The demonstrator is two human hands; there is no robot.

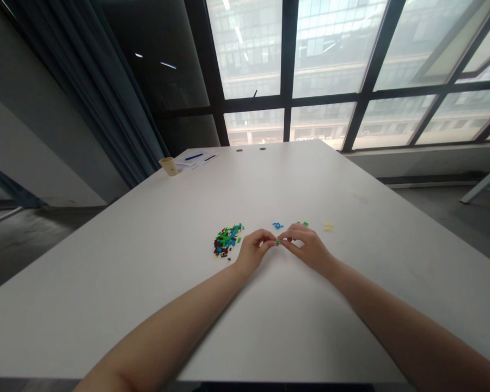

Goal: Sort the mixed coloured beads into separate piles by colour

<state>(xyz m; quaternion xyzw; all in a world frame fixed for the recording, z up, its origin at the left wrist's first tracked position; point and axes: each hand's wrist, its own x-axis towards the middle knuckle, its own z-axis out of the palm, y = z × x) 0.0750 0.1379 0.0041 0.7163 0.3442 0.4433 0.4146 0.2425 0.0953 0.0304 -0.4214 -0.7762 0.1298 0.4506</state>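
A single wide head-worn view faces forward and down from above the near edge of a white bench [277, 188], well back from the bare left hand [253, 247] and bare right hand [309, 245], towards a black-framed glass window [326, 49].

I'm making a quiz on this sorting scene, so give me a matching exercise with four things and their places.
1. Mixed-colour pile
2. Yellow pieces
3. Tan cup
4. Small green piece

A. Beside the papers
B. Between the fingertips of both hands
C. Just left of the left hand
D. Right of the right hand

Pairs: 1-C, 2-D, 3-A, 4-B
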